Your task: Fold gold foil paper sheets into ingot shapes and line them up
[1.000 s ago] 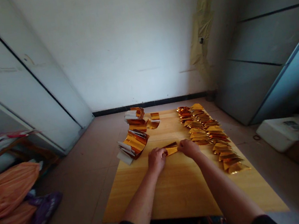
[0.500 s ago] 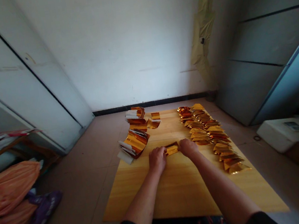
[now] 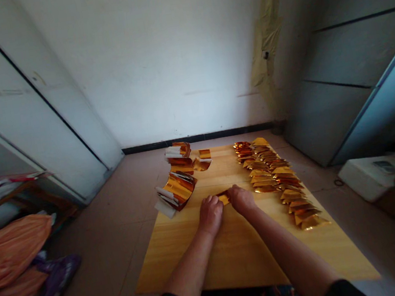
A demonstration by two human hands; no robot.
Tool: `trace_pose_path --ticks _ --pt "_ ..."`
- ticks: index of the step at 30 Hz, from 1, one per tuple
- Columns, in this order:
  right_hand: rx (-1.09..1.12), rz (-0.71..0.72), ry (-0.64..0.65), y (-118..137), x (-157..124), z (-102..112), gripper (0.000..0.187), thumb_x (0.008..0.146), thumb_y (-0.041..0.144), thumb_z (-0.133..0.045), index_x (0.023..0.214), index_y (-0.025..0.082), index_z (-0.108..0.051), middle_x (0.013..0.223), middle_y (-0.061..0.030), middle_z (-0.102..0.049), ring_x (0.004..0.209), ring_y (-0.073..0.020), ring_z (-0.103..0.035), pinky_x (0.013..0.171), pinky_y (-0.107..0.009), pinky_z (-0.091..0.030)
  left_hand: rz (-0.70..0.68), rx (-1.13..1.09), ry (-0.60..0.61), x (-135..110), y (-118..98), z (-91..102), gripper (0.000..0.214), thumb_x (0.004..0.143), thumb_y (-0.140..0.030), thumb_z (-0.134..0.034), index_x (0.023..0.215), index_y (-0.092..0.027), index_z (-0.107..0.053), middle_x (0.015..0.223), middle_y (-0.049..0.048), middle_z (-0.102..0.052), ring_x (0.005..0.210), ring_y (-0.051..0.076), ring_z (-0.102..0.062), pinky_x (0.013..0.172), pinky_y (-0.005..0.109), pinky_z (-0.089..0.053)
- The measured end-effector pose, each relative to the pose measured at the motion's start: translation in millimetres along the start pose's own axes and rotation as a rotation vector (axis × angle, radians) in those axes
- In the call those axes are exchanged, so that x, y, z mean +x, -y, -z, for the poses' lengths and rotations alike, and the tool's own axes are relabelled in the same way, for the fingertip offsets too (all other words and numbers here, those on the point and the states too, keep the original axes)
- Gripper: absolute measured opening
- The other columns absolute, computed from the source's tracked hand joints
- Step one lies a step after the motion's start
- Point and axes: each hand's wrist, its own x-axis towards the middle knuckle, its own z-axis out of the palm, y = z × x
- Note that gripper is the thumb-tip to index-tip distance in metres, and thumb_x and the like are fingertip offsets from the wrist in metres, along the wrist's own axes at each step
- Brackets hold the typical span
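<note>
A small strip of gold foil paper (image 3: 223, 198) lies folded between my left hand (image 3: 210, 215) and my right hand (image 3: 241, 200), and both hands press on it. Much of the strip is hidden by my fingers. Curved stacks of gold foil sheets with white backing (image 3: 176, 191) stand on the yellow wooden board (image 3: 232, 256) to the left of my hands. Further back is a smaller stack (image 3: 179, 158), with loose foil pieces (image 3: 203, 160) beside it. To the right, a long row of folded gold foil triangles (image 3: 273, 174) runs along the board.
The board lies on a tiled floor, with a dark-based white wall behind it. White cabinet doors (image 3: 43, 111) stand at the left, above orange sacks (image 3: 6, 260) and a wooden shelf. A white box (image 3: 369, 179) sits on the floor at the right.
My hands have moved closer together and slightly left. The gold foil strip now looks shorter and is more covered by my fingers.
</note>
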Motion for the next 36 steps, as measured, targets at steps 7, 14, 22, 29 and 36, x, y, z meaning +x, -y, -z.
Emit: trace_pose_path --ticks 7,14,22,29,36 --pt "0.122 -0.102 0.043 -1 1 4 0.025 0.085 0.035 -0.049 0.096 0.021 -0.066 0.103 -0.0082 -0.064 0.092 -0.0188 -0.061 0.071 -0.025 -0.042 -0.022 -0.05 -0.054 -14 3 2.6 0.024 0.089 -0.018 -0.043 0.095 -0.021 -0.066 0.085 0.0048 -0.062 0.086 0.019 -0.054 0.074 0.03 -0.04" --pt "0.158 -0.148 0.016 9 -6 10 0.036 0.072 0.042 -0.065 0.099 0.018 -0.064 0.106 -0.0096 -0.062 0.095 -0.0208 -0.059 0.072 -0.026 -0.042 -0.001 -0.069 -0.068 -22 0 4.4 0.023 0.087 -0.017 -0.046 0.096 -0.024 -0.066 0.088 0.0038 -0.065 0.086 0.02 -0.055 0.075 0.032 -0.039" --pt "0.237 -0.157 0.027 -5 3 1 0.017 0.07 0.023 -0.064 0.086 0.019 -0.065 0.096 -0.0055 -0.065 0.086 -0.0154 -0.06 0.065 -0.021 -0.038 0.022 -0.066 -0.043 -22 -2 7.4 0.022 0.087 -0.016 -0.046 0.094 -0.023 -0.066 0.091 0.0041 -0.065 0.088 0.019 -0.055 0.074 0.033 -0.038" --pt "0.264 -0.176 0.007 -22 9 -5 0.015 0.074 0.012 -0.055 0.081 0.018 -0.067 0.087 -0.0046 -0.068 0.08 -0.014 -0.06 0.063 -0.02 -0.036 0.023 -0.066 -0.031 -22 -1 6.1 0.021 0.085 -0.015 -0.048 0.096 -0.024 -0.065 0.092 0.0034 -0.064 0.089 0.019 -0.055 0.075 0.034 -0.037" --pt "0.203 -0.233 -0.004 -26 6 1 0.024 0.084 0.017 -0.045 0.09 0.016 -0.067 0.097 -0.0113 -0.067 0.088 -0.0178 -0.062 0.069 -0.023 -0.039 0.026 -0.081 -0.033 -21 -2 7.4 0.024 0.085 -0.013 -0.046 0.095 -0.023 -0.065 0.096 0.0044 -0.064 0.091 0.019 -0.054 0.075 0.033 -0.039"
